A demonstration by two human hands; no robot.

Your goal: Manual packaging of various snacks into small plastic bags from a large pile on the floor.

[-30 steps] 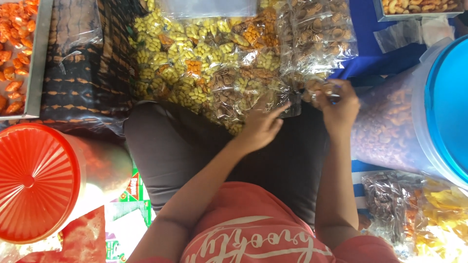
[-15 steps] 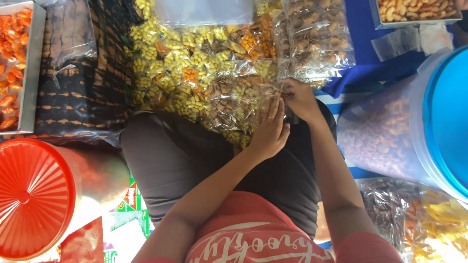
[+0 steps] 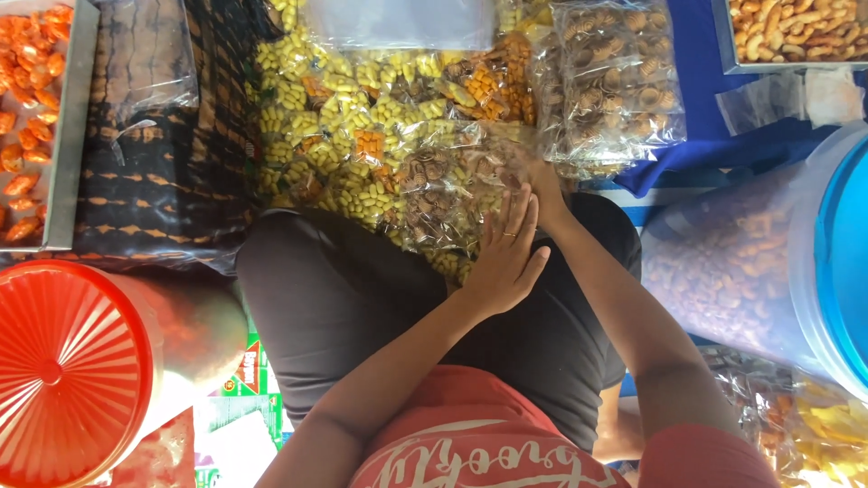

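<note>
My left hand (image 3: 506, 258) lies flat with its fingers spread, a ring on one finger, on the near edge of a pile of clear snack bags (image 3: 389, 136) filled with yellow, orange and brown pieces. My right hand (image 3: 533, 176) reaches just past it into the same pile. It is blurred and partly covered by my left fingers, so its grip is hidden. A bag of brown ring-shaped snacks (image 3: 624, 81) lies right behind it. My lap in dark trousers (image 3: 362, 298) is below both hands.
A red-lidded container (image 3: 63, 370) stands at the left and a big clear tub with a blue lid (image 3: 750, 262) at the right. Metal trays of orange snacks (image 3: 36, 117) and tan snacks (image 3: 796, 32) sit in the far corners. More snack bags (image 3: 814, 425) lie bottom right.
My right hand, which held a small bag up at the right, has moved left and down into the pile. My left hand has gone from pointing to lying flat on the bags.
</note>
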